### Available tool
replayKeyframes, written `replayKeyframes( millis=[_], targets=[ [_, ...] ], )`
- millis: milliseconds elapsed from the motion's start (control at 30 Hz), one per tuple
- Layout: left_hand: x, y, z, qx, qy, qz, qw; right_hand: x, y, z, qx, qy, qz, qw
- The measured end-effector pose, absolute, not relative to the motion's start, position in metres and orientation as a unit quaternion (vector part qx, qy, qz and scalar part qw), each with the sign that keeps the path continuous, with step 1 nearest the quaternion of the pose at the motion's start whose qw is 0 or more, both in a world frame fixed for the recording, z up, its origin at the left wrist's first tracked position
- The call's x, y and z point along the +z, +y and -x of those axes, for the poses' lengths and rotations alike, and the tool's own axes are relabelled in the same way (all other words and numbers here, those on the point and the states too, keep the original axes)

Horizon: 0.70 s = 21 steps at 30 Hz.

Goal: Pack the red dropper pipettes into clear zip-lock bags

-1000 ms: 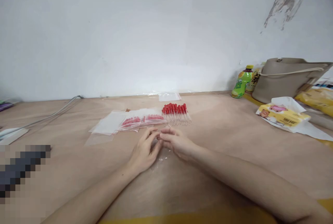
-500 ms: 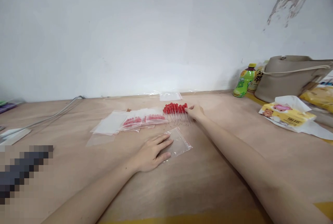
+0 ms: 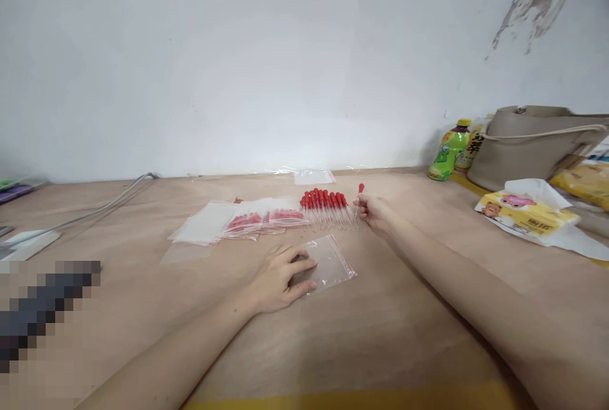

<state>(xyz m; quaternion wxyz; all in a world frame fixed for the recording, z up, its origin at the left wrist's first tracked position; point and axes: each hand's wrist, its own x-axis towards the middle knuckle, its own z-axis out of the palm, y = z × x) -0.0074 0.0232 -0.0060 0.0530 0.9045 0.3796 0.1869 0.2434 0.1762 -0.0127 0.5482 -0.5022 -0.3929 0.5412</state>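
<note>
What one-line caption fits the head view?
Right hand lifts one red-capped dropper; left hand rests on clear bag.

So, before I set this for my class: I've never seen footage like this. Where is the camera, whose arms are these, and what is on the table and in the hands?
The single picture comes from a camera worn on a person's head, looking forward and down, so both arms are that person's own. There is no machine. The left hand lies flat on an empty clear zip bag on the wooden table. The right hand holds one red-capped dropper upright in its fingers, just right of a row of droppers. Left of that row lie filled bags and empty ones. At the far right stand a green bottle, a beige bag and a tissue pack.
</note>
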Motion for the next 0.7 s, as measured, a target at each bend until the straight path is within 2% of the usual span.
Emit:
replayKeyframes(
  millis=[233,467,567,700],
  targets=[
    [-0.007,0.027,0.006,0.190,0.398,-0.892,0.096,-0.029,0.105,-0.244,0.504,-0.454,0.438,0.590],
    [-0.006,0.027,0.008,0.181,0.391,-0.897,0.104,-0.027,0.085,-0.240,0.476,-0.501,0.447,0.568],
    [-0.005,0.027,0.009,0.183,0.387,-0.898,0.105,-0.028,0.084,-0.237,0.507,-0.496,0.438,0.552],
    [-0.004,0.026,0.008,0.186,0.382,-0.899,0.108,-0.029,0.082,-0.245,0.595,-0.504,0.402,0.480]
  ],
)
